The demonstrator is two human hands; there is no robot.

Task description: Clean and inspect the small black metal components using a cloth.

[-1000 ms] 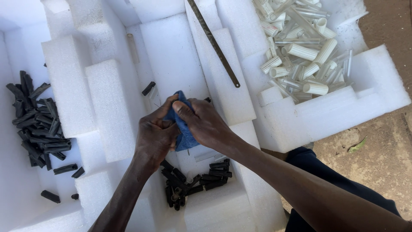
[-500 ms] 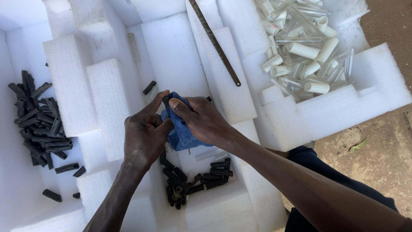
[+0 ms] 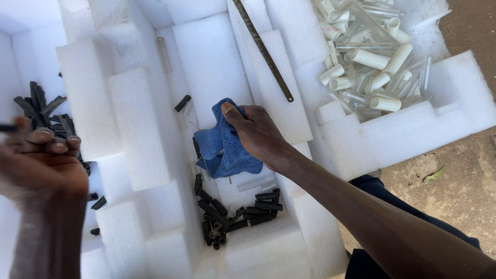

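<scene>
My right hand [image 3: 256, 132] grips a crumpled blue cloth [image 3: 223, 147] over the middle recess of a white foam tray [image 3: 206, 62]. My left hand [image 3: 44, 163], blurred, is at the far left over a pile of black tubes [image 3: 44, 111]; its fingers are pinched on a small black piece [image 3: 8, 127]. Below the cloth lies another heap of short black tubes [image 3: 237, 214], with a clear tube [image 3: 256, 183] beside it.
A heap of white and clear plastic tubes [image 3: 369, 57] fills the tray's upper right recess. A long thin metal blade [image 3: 263, 49] lies on a foam ridge. One black tube [image 3: 182, 103] lies alone above the cloth. Bare dirt ground [image 3: 465, 186] is at the right.
My left hand has left the blue cloth and swung left to the black tube pile, carrying a black piece. My right hand stays on the cloth.
</scene>
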